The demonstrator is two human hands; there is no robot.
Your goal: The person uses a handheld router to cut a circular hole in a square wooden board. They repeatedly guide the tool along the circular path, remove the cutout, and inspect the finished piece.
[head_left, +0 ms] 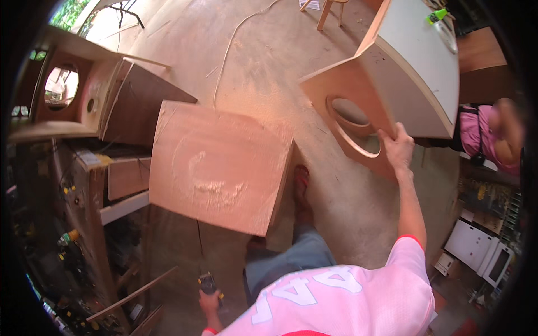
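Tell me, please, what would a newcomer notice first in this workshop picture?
Probably the large plywood box in the middle, its top dusted with pale sawdust. At the upper right, the right hand grips the edge of a second wooden cabinet that has an oval hole in its front. Low in the picture, the left hand holds a small dark power tool.

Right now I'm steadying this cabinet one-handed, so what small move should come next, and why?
Probably tip the wooden box with the round hole level; it stands tilted, gripped only by the right hand, while the left hand holds a power tool low.
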